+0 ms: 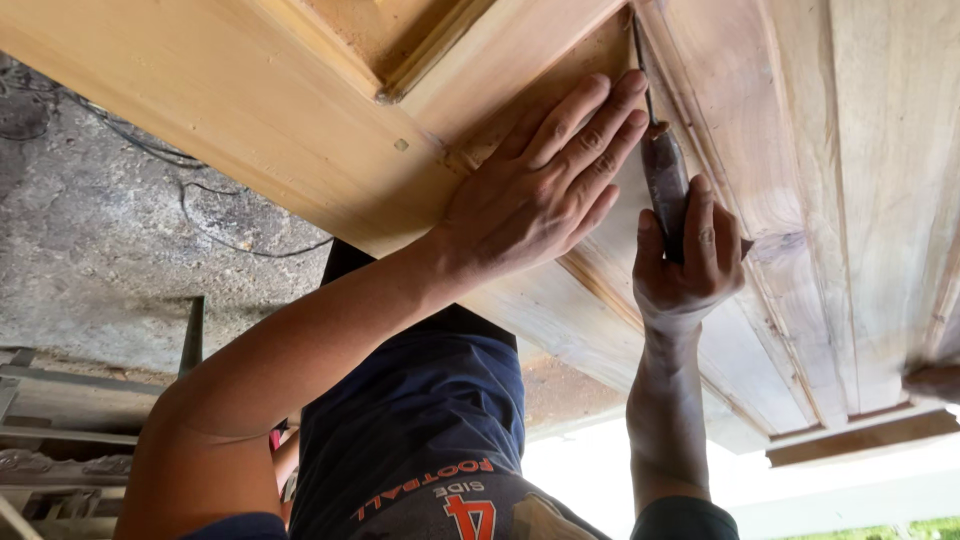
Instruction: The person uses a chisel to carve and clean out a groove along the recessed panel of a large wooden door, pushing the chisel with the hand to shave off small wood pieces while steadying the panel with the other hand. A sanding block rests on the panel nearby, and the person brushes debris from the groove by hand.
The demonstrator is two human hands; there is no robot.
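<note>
Our left hand (pixel 535 190) lies flat and open, fingers spread, pressing on the wooden door panel (pixel 300 110). Just to its right, our right hand (pixel 685 265) is closed around the dark handle of a chisel (pixel 662 170), whose thin blade points far up along a groove in the panel's moulding. Grey concrete floor (pixel 100 230) with loose cables (pixel 215 215) lies to the left.

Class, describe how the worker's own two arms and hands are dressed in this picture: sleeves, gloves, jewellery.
Both hands are bare: no gloves, rings or watch show on the left hand or right hand. The forearms are uncovered; dark short sleeves begin near the picture's bottom edge.
</note>
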